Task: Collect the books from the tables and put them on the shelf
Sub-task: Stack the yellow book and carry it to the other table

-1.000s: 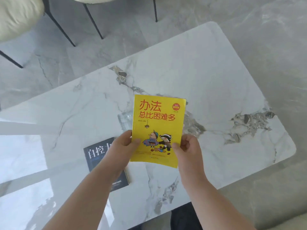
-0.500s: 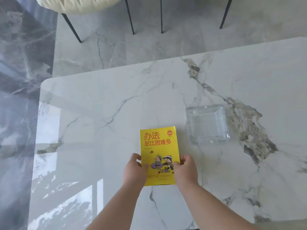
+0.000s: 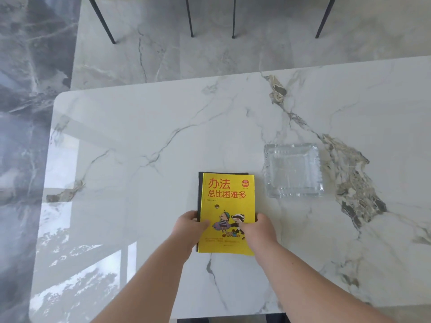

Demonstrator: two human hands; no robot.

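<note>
A yellow book (image 3: 227, 201) with red lettering and a cartoon cover lies face up on top of a dark book (image 3: 199, 194), of which only a thin strip shows along the left and top edges. The stack sits on the white marble table (image 3: 140, 136). My left hand (image 3: 189, 226) grips the stack's left edge, thumb on the yellow cover. My right hand (image 3: 257, 229) grips the right edge, thumb on the cover too.
A square clear glass ashtray (image 3: 293, 170) stands just right of the books. Black chair legs (image 3: 189, 17) stand on the grey marble floor beyond the table's far edge. The table's rounded left corner (image 3: 61, 96) is at the upper left.
The yellow book has come down onto the dark book, which now shows under it. The view has shifted so the ashtray sits closer beside the stack. Both hands still hold the edges.
</note>
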